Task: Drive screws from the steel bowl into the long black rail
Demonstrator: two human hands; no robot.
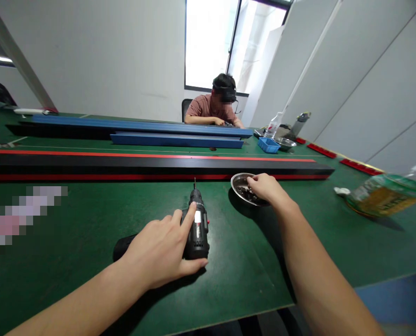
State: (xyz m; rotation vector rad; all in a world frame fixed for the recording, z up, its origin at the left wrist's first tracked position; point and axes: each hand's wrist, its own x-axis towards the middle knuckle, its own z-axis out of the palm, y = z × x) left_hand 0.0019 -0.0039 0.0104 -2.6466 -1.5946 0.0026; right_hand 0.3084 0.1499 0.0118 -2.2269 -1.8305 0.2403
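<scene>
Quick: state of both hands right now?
Left hand: closed on the cordless drill.
Right hand: reaching into the metal bowl of small dark parts; can't tell whether it's pinching any.

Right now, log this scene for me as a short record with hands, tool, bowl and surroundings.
Left hand: laid over the power drill
Right hand: reaching into the metal bowl
Drill pose: on its side on the green table, bit pointing away from the wearer
Bowl contents: small dark parts
Beyond bowl: long black bar with red strips
Farther back: blue bars, seated person
</scene>
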